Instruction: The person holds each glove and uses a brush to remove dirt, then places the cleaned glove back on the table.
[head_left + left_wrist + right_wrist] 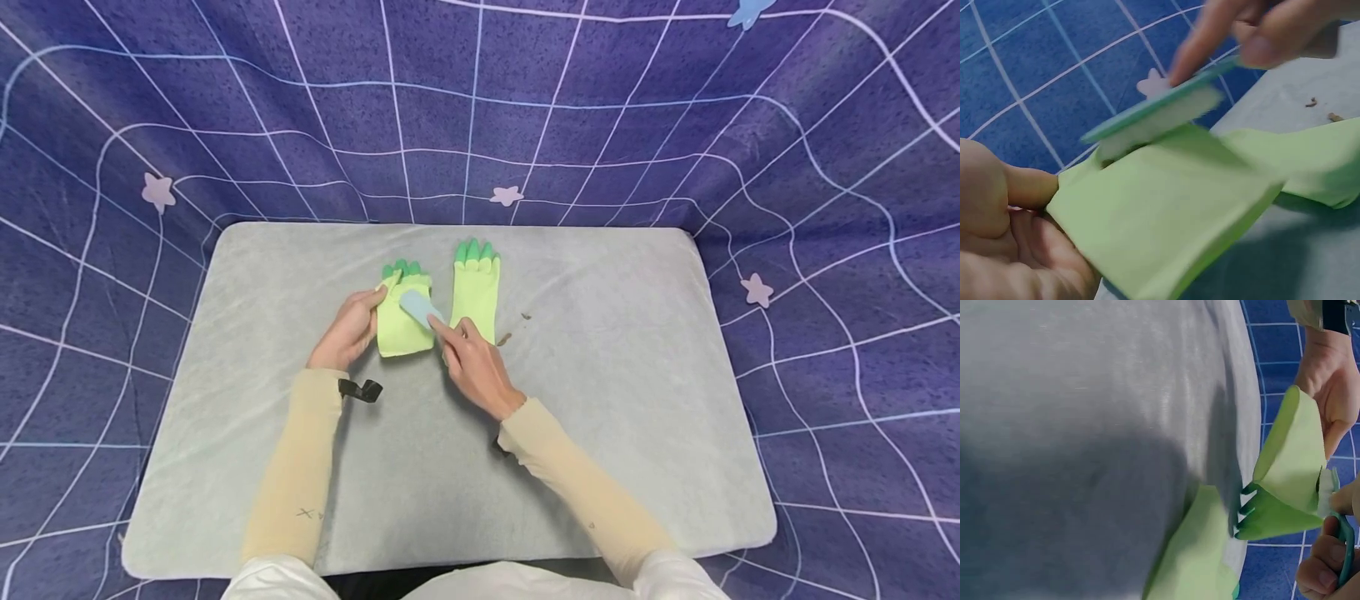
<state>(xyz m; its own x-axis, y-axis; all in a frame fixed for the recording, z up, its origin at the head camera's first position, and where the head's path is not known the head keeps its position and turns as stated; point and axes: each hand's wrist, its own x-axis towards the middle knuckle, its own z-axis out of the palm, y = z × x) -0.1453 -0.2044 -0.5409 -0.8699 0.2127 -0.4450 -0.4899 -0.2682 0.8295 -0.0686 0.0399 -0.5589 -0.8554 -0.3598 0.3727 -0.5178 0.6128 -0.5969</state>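
Note:
My left hand grips the left edge of a lime glove with green fingertips, thumb on its upper face. In the left wrist view the glove's cuff end stands raised toward the camera. My right hand holds a pale blue brush, its index finger laid along the brush's back. White bristles face down against the glove's surface. The brush's handle is mostly hidden by the right hand in the head view. A second, matching glove lies flat just to the right, its fingers pointing away.
A grey cloth-covered table lies under the work. Small brown bits are scattered right of the second glove. A dark blue curtain with a grid pattern and stars hangs round the back and sides. A black strap sits at my left wrist.

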